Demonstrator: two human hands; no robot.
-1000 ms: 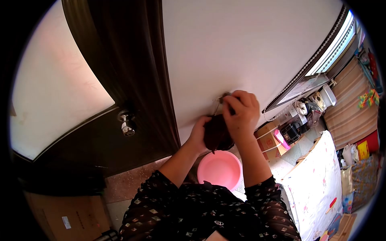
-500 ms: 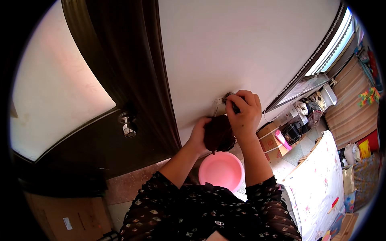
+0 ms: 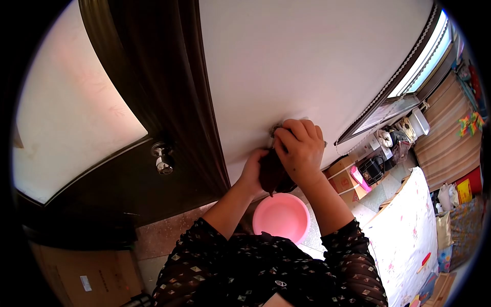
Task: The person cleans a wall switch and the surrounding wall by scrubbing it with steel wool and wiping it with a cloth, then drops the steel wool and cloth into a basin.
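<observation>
A dark brown item (image 3: 270, 173), perhaps a cloth or a soft bag, hangs in front of the white wall. My left hand (image 3: 251, 173) grips its left side, thumb up near its top edge. Over its upper right part is my right hand (image 3: 300, 152), fingers curled close to the wall; what they pinch is hidden behind them. Just left of those fingertips, a small dark and greyish fitting or patch (image 3: 276, 129) shows on the wall. Below both hands, a pink basin (image 3: 281, 220) stands on the floor.
At left is a dark wooden door with a shiny knob (image 3: 163, 162) and a thick dark frame (image 3: 179, 92). A cardboard box (image 3: 92, 271) lies lower left. To the right are a bed with a white floral cover (image 3: 406, 233), a carton (image 3: 345, 179) and a window (image 3: 419, 66).
My right hand has moved slightly left and closer to the dark item, its fingers curling further over. The dark thing it pinched is now hidden. My left hand has hardly moved.
</observation>
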